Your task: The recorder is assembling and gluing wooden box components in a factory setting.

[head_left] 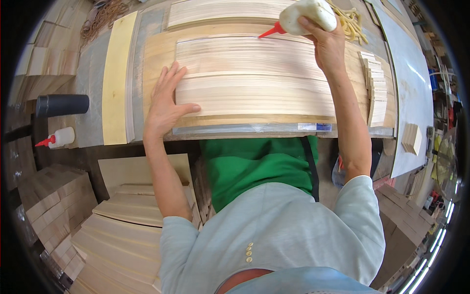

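Note:
My right hand (327,41) grips a white glue bottle (309,17) with a red nozzle. The bottle is tilted, its tip pointing left and down at the far edge of a set of pale wood strips (249,56). A shiny line runs along that edge, left of the nozzle tip. My left hand (166,103) is spread flat at the left end of the strips, thumb resting on the nearer set of strips (254,95). Both sets lie side by side on a wooden board (152,54) on the workbench.
Small stacked wood pieces (374,88) stand right of the strips. A yellowish plank (117,78) lies to the left, near a dark cylinder (62,105) and a second glue bottle (62,137). Yellow bands (350,24) are heaped at the back. Stacked wood panels (117,235) sit lower left.

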Available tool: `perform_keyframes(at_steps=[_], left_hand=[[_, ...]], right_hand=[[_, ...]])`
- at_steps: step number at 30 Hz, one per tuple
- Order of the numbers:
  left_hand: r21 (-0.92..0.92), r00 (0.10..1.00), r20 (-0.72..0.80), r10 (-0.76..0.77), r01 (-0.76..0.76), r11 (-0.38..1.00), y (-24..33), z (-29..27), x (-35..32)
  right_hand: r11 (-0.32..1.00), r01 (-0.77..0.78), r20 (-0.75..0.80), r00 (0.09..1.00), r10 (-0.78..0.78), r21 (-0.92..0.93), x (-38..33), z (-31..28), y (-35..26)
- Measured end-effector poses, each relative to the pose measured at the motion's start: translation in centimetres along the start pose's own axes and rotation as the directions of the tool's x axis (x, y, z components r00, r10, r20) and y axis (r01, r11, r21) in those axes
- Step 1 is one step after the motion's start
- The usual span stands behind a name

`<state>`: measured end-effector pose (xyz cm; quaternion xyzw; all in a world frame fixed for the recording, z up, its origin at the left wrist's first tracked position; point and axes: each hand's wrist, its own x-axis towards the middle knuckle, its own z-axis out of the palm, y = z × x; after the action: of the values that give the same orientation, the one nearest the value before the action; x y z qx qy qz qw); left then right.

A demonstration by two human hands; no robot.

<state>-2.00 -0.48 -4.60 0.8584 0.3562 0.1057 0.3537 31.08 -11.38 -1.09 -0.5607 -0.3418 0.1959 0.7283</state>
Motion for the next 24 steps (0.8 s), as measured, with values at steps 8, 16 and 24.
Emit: perform_keyframes(at_steps=[8, 16, 24], left_hand=[[-0.054, 1.0, 0.023, 0.02, -0.019, 0.998, 0.1, 0.0, 0.1], [-0.059, 1.0, 0.028, 0.002, 0.0, 0.998, 0.7, 0.2, 0.1], [0.03, 0.996, 0.014, 0.083, -0.083, 0.996, -1.8, -0.5, 0.2]], right_hand=[[0.993, -0.004, -0.055, 0.998, -0.003, -0.122, 0.3, -10.7, -0.8], [0.935, 0.027, -0.13, 0.988, -0.078, -0.353, 0.2, -14.7, -3.3], [0.999, 0.031, -0.027, 0.999, -0.031, -0.02, -2.2, -10.1, -5.3]])
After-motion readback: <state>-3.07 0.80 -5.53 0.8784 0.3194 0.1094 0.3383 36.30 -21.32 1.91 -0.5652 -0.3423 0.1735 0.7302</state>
